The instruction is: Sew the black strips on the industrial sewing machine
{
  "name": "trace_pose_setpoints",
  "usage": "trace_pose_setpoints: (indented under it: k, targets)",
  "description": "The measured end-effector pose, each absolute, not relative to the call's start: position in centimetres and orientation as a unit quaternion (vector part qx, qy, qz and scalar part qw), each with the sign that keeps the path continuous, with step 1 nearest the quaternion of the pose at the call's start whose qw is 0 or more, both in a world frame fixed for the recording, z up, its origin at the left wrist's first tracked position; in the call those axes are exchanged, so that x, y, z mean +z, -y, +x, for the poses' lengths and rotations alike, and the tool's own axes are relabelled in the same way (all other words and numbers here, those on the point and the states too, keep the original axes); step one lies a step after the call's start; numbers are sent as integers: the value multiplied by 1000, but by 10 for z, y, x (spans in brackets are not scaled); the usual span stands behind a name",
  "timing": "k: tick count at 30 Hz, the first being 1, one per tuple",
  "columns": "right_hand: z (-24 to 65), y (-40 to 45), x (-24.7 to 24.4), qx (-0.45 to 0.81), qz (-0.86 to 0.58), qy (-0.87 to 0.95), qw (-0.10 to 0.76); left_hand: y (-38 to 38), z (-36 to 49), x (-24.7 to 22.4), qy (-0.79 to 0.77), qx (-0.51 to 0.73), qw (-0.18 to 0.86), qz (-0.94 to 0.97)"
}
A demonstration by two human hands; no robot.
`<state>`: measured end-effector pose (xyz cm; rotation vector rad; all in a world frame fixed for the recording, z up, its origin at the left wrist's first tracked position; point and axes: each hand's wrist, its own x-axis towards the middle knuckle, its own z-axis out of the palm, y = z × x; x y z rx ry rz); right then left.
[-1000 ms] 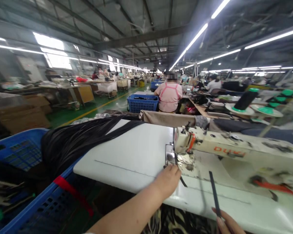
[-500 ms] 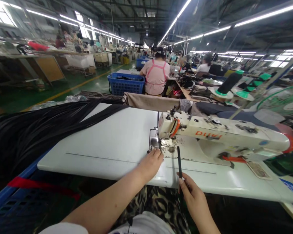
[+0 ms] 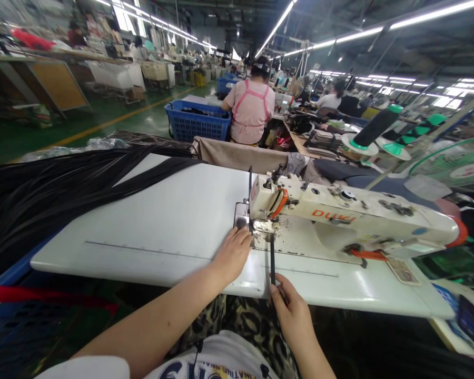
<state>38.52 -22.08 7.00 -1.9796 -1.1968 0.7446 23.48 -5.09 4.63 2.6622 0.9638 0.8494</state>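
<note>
My right hand [image 3: 290, 302] is closed in a pinch on a narrow black strip [image 3: 272, 258]. The strip's far end points up toward the needle area of a white sewing machine [image 3: 359, 210]. My left hand [image 3: 235, 253] lies with its fingers stretched out at the metal plate [image 3: 242, 215], just left of the presser foot. What lies beneath its fingertips is hidden. Behind the machine head, another length of black strip [image 3: 250, 179] shows upright along its left side.
Long black strips [image 3: 82, 181] are heaped over the left of the white table [image 3: 174, 221]. A blue basket [image 3: 19, 326] with a red band stands below. Thread cones [image 3: 377, 126] and a green fan [image 3: 458, 166] are at right. A co-worker [image 3: 250, 108] sits ahead beside another blue basket [image 3: 199, 123].
The right hand has brought the black strip left, closer to the needle area. My left hand has slid forward onto the plate, its fingers flatter. The camera view has shifted slightly.
</note>
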Motion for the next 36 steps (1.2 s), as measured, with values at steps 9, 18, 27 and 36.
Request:
trace_pose_setpoints:
  k: [9,18,27,36]
  targets:
    - [384,218,69,275,-772,458,345,31,235,57,-345,223,158,898]
    - [384,214,67,253,-766,490,330,7,233,60,-327,233,247,882]
    - [372,202,68,272,-768,492,306,-58,248,51,-371,270,261,850]
    - [355,187,81,244,-759,562,221,-96,275,61,-370,237,256,861]
